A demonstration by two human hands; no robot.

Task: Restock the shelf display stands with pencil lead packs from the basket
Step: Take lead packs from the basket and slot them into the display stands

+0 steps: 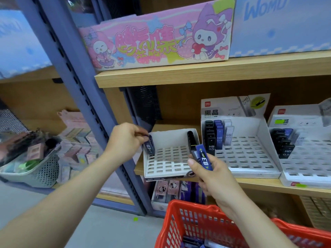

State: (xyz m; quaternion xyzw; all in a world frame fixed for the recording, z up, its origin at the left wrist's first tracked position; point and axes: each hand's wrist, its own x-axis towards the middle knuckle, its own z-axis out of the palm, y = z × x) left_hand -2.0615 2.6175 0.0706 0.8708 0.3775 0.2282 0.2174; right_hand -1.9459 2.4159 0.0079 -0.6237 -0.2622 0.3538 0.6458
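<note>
The red basket (180, 208) sits lowest and closest, with a few dark blue lead packs (193, 242) showing at its bottom. Just above it the right hand (213, 178) curls round a blue pack (204, 157), thumb across its face, with what looks like another dark pack tucked behind. The left hand (125, 140) pinches a second blue pack (150, 146) by its top end and holds it upright at the back left corner of the leftmost white stand (168, 158) on the wooden shelf (268, 187). That stand is nearly bare, with only a short row of black packs (191, 139) along its right side. The step in hand appears to be seating this pack in a rear slot. Next, it probably needs pressing straight down until it stands alone, then the right hand's pack passed across to the neighbouring slot.
</note>
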